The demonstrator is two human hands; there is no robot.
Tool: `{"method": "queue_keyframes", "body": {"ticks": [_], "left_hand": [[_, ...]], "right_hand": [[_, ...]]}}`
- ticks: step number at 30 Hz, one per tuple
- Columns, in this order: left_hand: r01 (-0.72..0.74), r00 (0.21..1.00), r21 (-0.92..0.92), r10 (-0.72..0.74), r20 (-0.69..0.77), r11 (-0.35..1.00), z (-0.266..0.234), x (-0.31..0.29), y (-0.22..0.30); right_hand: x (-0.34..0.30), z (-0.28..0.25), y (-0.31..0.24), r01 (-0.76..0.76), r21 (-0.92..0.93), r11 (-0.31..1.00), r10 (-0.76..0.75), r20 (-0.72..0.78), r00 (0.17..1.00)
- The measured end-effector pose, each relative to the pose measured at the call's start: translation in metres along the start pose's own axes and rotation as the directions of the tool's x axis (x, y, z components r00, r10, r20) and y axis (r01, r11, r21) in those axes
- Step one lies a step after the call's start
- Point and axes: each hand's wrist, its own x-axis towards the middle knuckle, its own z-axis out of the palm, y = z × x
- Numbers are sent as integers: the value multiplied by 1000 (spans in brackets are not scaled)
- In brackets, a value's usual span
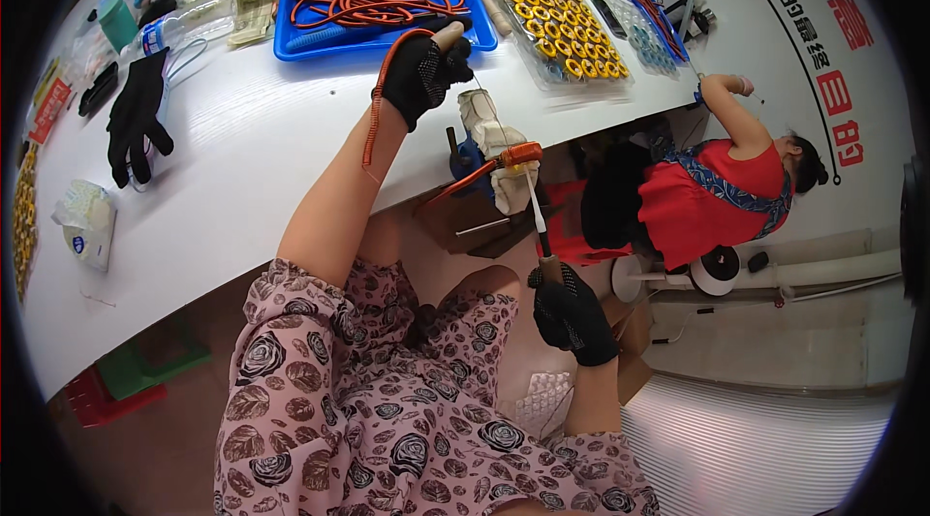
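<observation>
My left hand [426, 75], in a black glove with bare fingertips, is closed over the table's near edge. An orange-red wire [381, 80] loops over it and dangles in a tight spiral along my forearm. A thin strand runs from its fingers towards an orange-wound coil [521, 154]. That coil sits at a vise [467, 156] whose jaws are wrapped in whitish cloth [489, 119]. Lower right, my gloved right hand [573, 317] grips the handle of a screwdriver-like tool [539, 211]. The tool's metal shaft points up to the coil; whether its tip is inside cannot be made out.
Behind my left hand lies a blue tray [291, 41] of orange-red wire. Yellow ring cores [562, 27] fill a plastic tray beside it. A black glove [139, 119] and a tissue pack [85, 223] lie left. A person in red [712, 191] sits at the right.
</observation>
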Motion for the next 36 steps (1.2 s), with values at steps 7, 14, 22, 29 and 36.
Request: {"method": "queue_keyframes", "body": {"ticks": [7, 14, 22, 29, 36], "left_hand": [[193, 973, 17, -194, 123, 981, -12, 28, -17], [309, 936, 99, -321, 144, 946, 4, 40, -24], [336, 917, 155, -361, 172, 929, 8, 50, -30], [45, 933, 449, -199, 301, 892, 9, 22, -13], [-333, 908, 904, 349, 231, 268, 8, -112, 21]], "right_hand": [[21, 7, -18, 18, -109, 994, -18, -2, 1000], [19, -2, -44, 68, -568, 820, -158, -112, 981], [27, 6, -45, 12, -523, 852, -110, -156, 982], [4, -3, -8, 260, -954, 151, -569, 131, 812], [-114, -20, 63, -194, -631, 752, 125, -153, 980]]}}
